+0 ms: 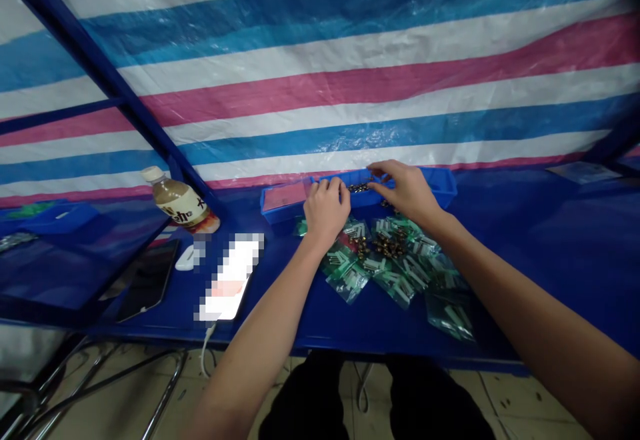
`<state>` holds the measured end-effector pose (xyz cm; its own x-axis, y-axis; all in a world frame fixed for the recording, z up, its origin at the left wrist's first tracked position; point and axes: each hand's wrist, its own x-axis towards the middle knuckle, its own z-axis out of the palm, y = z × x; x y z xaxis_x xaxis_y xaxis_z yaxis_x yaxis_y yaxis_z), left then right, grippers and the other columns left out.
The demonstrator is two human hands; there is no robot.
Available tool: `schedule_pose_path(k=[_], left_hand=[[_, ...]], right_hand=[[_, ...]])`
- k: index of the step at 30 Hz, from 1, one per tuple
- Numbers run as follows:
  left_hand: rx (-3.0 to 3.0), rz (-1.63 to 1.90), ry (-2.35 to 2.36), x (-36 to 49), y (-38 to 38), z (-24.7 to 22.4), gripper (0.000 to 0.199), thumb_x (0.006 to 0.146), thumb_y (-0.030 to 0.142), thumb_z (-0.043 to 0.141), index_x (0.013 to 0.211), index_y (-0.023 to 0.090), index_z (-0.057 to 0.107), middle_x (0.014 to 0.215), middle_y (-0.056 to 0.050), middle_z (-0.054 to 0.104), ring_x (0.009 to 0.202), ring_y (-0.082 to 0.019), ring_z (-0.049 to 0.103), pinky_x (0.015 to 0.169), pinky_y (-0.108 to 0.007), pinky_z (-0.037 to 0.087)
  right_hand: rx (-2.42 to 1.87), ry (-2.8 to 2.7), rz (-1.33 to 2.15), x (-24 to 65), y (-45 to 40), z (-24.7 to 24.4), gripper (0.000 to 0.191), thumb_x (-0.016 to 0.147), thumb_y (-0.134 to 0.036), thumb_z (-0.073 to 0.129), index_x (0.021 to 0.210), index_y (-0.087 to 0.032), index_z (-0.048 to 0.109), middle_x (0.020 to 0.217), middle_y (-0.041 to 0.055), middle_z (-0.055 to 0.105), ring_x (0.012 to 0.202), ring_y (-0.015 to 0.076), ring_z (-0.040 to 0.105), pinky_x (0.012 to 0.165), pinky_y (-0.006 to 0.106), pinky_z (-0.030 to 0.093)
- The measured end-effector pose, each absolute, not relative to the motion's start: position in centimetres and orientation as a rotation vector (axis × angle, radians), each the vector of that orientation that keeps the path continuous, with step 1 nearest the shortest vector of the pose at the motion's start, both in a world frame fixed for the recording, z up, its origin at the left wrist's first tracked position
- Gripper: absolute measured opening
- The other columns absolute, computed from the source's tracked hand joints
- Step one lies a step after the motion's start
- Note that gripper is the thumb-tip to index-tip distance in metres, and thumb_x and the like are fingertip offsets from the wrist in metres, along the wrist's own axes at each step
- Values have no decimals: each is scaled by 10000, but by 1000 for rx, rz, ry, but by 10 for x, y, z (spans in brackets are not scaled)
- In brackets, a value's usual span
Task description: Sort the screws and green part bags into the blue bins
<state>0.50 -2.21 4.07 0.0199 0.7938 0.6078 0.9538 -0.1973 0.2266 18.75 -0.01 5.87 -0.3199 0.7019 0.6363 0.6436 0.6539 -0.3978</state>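
My left hand (327,208) rests at the front edge of a long blue tray (440,183), its fingers curled over the rim; whatever they hold, if anything, is hidden. To its right, my right hand (403,187) reaches into the same tray, thumb and index finger close together beside small dark metal parts (359,188). What lies between those fingertips is too small to name. Below the hands, several clear bags with green and white contents (400,283) are spread on the blue table (310,320). Small brass-coloured pieces (393,243) are heaped on top of them.
A pink sheet (286,195) lies in the tray's left part. Further left are a drink bottle (183,203), a white case (187,258), a lit phone (233,280) with a cable and a dark tablet-like object (150,280). A striped tarp (350,87) hangs behind.
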Motion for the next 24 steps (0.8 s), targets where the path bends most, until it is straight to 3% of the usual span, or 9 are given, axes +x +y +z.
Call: schedule_pose_path(k=[3,9,17,24], left_hand=[[-2052,-936,-1812,5,-22,41,306,998,326,356,1023,216,640,960,-92,661,997,-262,562,766,-344,451],[-2063,-944,-1817,4,-22,41,307,999,327,354,1022,213,638,957,-93,660,996,-259,561,769,-340,444],[-2072,-922,-1816,4,-22,40,300,1000,325,357,1016,213,635,947,-87,659,986,-252,566,758,-329,440],[-2072,-945,-1828,5,-22,40,303,1001,330,353,1020,212,632,945,-93,651,993,-259,565,777,-339,441]], right_hand=[[-1037,-2088,19,189,-3,56,421,902,-233,521,1319,-193,555,1260,134,611,1123,272,584,925,435,474],[-906,-2643,470,186,-24,57,179,869,-286,606,988,-212,717,930,49,702,811,182,633,748,311,475],[-887,-2758,593,177,-29,55,85,854,-187,608,893,-189,683,934,50,684,811,167,621,703,271,442],[-887,-2765,444,180,-26,50,125,840,-135,573,894,-192,670,935,59,672,844,192,607,742,298,435]])
